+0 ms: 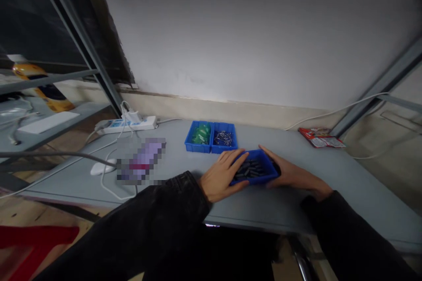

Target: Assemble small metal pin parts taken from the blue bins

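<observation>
A blue plastic bin [255, 180] is held between my two hands near the front of the table. Dark, slim pieces [251, 168] lie inside it; they are too small to name. My left hand [220, 178] grips the bin's left end, its fingers over the rim and its thumb along the front. Around the right end, my right hand [287, 172] is wrapped with its thumb low on the near side. Just behind stand two more blue bins side by side: a left bin [198, 148] with green and clear small parts [201, 134], and a right bin [225, 149] with shiny metal pins or screws [224, 138].
On the grey table [263, 210], a blurred-out purple item [145, 160] and a white mouse [103, 167] lie left among cables. A power strip [132, 124] runs along the back left. Red packets [321, 137] sit back right. A yellow bottle [42, 83] leans on the side shelf.
</observation>
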A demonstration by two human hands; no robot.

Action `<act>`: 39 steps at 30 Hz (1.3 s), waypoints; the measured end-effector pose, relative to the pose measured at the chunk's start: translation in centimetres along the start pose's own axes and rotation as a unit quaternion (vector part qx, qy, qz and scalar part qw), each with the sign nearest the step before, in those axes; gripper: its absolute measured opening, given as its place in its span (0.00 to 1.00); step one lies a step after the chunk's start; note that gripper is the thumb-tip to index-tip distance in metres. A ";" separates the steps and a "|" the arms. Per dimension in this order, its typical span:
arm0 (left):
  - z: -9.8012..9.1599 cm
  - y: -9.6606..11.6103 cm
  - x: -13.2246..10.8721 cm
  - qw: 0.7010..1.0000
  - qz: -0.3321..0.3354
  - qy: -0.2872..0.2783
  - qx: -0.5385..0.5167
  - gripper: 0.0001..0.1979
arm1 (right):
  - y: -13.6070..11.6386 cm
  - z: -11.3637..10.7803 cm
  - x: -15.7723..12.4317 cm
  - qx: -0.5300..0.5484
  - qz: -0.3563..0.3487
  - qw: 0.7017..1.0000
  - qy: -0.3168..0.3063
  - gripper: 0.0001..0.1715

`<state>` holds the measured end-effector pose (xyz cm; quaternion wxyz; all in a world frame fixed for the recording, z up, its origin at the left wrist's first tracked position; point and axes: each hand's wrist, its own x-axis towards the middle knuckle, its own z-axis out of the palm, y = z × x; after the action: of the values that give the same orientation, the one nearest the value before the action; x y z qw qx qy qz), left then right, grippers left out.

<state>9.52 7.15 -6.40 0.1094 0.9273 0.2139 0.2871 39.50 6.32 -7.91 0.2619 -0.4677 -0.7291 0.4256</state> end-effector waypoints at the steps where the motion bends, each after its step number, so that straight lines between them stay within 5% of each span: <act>1: 0.0 -0.1 -0.1 1.000 0.005 0.004 -0.006 0.38 | -0.2 0.2 0.1 -0.015 -0.006 1.000 0.012 0.71; 8: -0.4 -0.2 -1.3 0.998 0.019 -0.032 -0.050 0.42 | -4.6 0.9 -1.6 -0.035 -0.069 0.994 0.082 0.57; 16: -0.4 -0.5 -2.0 0.991 -0.047 -0.020 -0.124 0.59 | -9.8 3.0 -0.5 -0.228 -0.126 0.955 0.141 0.56; 23: 0.1 -1.0 -2.1 0.981 -0.088 0.003 -0.173 0.63 | -11.7 4.4 1.1 -0.254 -0.195 0.933 0.163 0.52; 39: -0.3 -0.6 -2.1 0.976 -0.092 0.041 -0.195 0.66 | -13.3 4.1 1.5 -0.256 -0.197 0.936 0.141 0.48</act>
<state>7.57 6.76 -7.43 0.3048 0.8521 0.2422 0.3498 29.50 3.46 1.55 0.3118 -0.4214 -0.8463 0.0944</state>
